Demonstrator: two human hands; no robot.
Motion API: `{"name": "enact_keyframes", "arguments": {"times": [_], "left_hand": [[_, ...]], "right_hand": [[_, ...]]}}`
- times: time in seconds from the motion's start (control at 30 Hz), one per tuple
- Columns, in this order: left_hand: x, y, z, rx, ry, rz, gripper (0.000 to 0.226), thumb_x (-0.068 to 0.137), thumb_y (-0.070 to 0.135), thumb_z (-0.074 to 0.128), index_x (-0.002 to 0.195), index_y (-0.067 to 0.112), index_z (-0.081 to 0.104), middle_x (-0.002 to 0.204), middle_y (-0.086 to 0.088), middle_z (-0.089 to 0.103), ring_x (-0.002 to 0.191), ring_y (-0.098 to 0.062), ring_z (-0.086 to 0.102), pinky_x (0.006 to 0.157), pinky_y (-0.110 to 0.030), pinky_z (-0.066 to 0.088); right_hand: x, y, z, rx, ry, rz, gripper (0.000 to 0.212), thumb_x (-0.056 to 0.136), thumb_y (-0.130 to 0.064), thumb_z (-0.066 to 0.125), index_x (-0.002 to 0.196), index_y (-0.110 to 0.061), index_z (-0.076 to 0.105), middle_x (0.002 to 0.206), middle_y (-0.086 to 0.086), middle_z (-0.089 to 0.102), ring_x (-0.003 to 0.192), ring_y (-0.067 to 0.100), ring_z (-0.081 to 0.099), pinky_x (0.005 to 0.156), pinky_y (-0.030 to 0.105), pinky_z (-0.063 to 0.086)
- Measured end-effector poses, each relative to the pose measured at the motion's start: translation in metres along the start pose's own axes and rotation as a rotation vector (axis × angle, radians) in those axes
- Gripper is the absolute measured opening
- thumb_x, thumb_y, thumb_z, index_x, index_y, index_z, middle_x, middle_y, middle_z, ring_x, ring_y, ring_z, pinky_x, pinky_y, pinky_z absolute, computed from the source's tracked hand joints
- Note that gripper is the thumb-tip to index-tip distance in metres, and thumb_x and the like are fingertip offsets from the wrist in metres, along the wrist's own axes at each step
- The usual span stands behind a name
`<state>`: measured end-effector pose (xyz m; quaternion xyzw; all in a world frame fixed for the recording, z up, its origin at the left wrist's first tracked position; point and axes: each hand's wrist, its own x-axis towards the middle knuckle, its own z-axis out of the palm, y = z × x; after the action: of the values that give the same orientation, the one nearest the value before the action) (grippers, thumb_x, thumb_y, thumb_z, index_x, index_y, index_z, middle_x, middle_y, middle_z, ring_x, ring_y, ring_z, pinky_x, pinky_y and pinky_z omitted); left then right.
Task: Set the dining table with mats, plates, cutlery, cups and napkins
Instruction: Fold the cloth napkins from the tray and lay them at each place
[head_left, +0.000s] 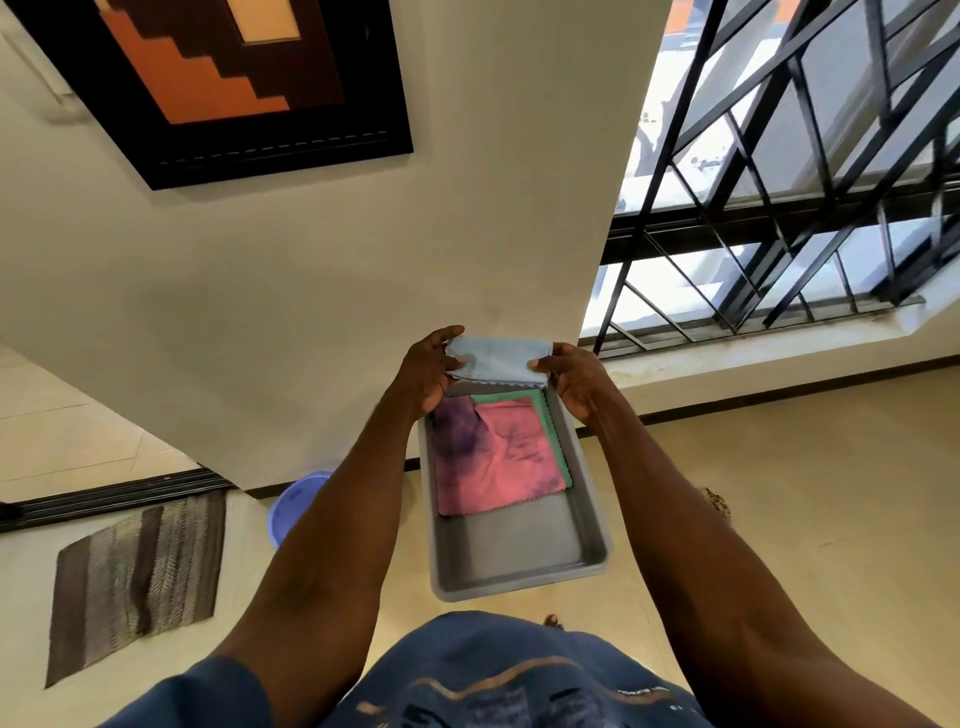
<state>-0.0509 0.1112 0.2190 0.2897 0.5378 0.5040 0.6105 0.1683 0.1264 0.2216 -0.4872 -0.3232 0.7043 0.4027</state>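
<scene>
I see both hands up at 12 o'clock over the grey tray (584, 499), left hand (427, 370) and right hand (575, 379) each with fingers pinching an end of the folded light-blue napkin (498, 354). It looks soft, light and floppy, so I'd keep hold of the edges. In the tray's far half lie a pink cloth (511, 457) atop a green one (506, 399), near half bare.
</scene>
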Motion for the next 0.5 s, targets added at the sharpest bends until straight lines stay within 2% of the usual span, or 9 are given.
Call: {"name": "enact_keyframes", "arguments": {"times": [0.03, 0.1, 0.23, 0.3, 0.37, 0.43, 0.47, 0.5], "left_hand": [[0.002, -0.003, 0.003, -0.007, 0.009, 0.003, 0.055, 0.082, -0.025, 0.052, 0.133, -0.004, 0.049, 0.1, -0.009, 0.06, 0.069, -0.009, 0.068, 0.066, -0.022, 0.058], [0.004, -0.009, 0.012, -0.014, 0.025, -0.007, 0.057, 0.081, -0.024, 0.056, 0.134, -0.002, 0.05, 0.102, -0.01, 0.06, 0.069, -0.01, 0.067, 0.067, -0.022, 0.058], [0.004, -0.023, 0.031, 0.012, -0.003, -0.048, 0.063, 0.082, -0.024, 0.054, 0.136, 0.007, 0.048, 0.099, -0.01, 0.06, 0.074, -0.013, 0.064, 0.063, -0.023, 0.057], [0.003, -0.03, 0.041, 0.022, -0.038, -0.106, 0.065, 0.082, -0.025, 0.054, 0.134, 0.013, 0.049, 0.103, -0.013, 0.059, 0.076, -0.016, 0.062, 0.064, -0.024, 0.055], [0.004, -0.035, 0.05, 0.118, -0.065, -0.164, 0.065, 0.076, -0.019, 0.062, 0.126, 0.022, 0.057, 0.11, -0.015, 0.055, 0.074, -0.018, 0.058, 0.068, -0.028, 0.05], [0.005, -0.041, 0.064, 0.243, -0.166, -0.205, 0.063, 0.062, -0.007, 0.071, 0.116, 0.025, 0.065, 0.116, -0.014, 0.056, 0.091, -0.025, 0.058, 0.084, -0.035, 0.05], [0.003, -0.044, 0.073, 0.263, -0.251, -0.24, 0.058, 0.063, -0.004, 0.07, 0.115, 0.021, 0.067, 0.116, -0.012, 0.059, 0.1, -0.027, 0.058, 0.093, -0.039, 0.05], [0.0, -0.048, 0.083, 0.246, -0.342, -0.291, 0.05, 0.071, -0.004, 0.066, 0.117, 0.015, 0.065, 0.114, -0.012, 0.062, 0.104, -0.028, 0.059, 0.093, -0.039, 0.051]], "right_hand": [[-0.004, 0.0, -0.001, 0.015, -0.015, 0.014, 0.028, 0.078, 0.013, 0.066, 0.103, -0.001, 0.064, 0.101, 0.017, 0.069, 0.088, 0.03, 0.068, 0.075, 0.03, 0.057], [-0.012, 0.0, -0.006, 0.046, -0.027, 0.034, 0.035, 0.081, 0.011, 0.065, 0.111, -0.006, 0.061, 0.1, 0.014, 0.068, 0.087, 0.029, 0.068, 0.074, 0.035, 0.061], [-0.021, 0.005, -0.026, 0.132, 0.101, 0.012, 0.05, 0.076, 0.024, 0.058, 0.118, -0.004, 0.053, 0.102, 0.017, 0.061, 0.089, 0.033, 0.064, 0.072, 0.037, 0.062], [-0.026, 0.007, -0.042, 0.13, 0.186, -0.022, 0.045, 0.076, 0.023, 0.058, 0.113, -0.001, 0.053, 0.1, 0.017, 0.06, 0.088, 0.032, 0.064, 0.077, 0.039, 0.06], [-0.032, 0.011, -0.058, 0.138, 0.274, -0.052, 0.032, 0.077, 0.019, 0.06, 0.099, -0.003, 0.054, 0.097, 0.016, 0.061, 0.088, 0.03, 0.063, 0.086, 0.041, 0.058], [-0.042, 0.014, -0.078, 0.159, 0.346, -0.079, 0.023, 0.077, 0.014, 0.062, 0.089, -0.005, 0.055, 0.09, 0.013, 0.061, 0.083, 0.027, 0.061, 0.078, 0.035, 0.057], [-0.049, 0.015, -0.087, 0.165, 0.378, -0.096, 0.02, 0.077, 0.011, 0.062, 0.086, -0.006, 0.057, 0.086, 0.011, 0.06, 0.078, 0.025, 0.059, 0.069, 0.031, 0.055], [-0.055, 0.016, -0.096, 0.167, 0.4, -0.114, 0.018, 0.075, 0.008, 0.062, 0.083, -0.007, 0.059, 0.082, 0.01, 0.06, 0.074, 0.024, 0.056, 0.062, 0.03, 0.05]]}}
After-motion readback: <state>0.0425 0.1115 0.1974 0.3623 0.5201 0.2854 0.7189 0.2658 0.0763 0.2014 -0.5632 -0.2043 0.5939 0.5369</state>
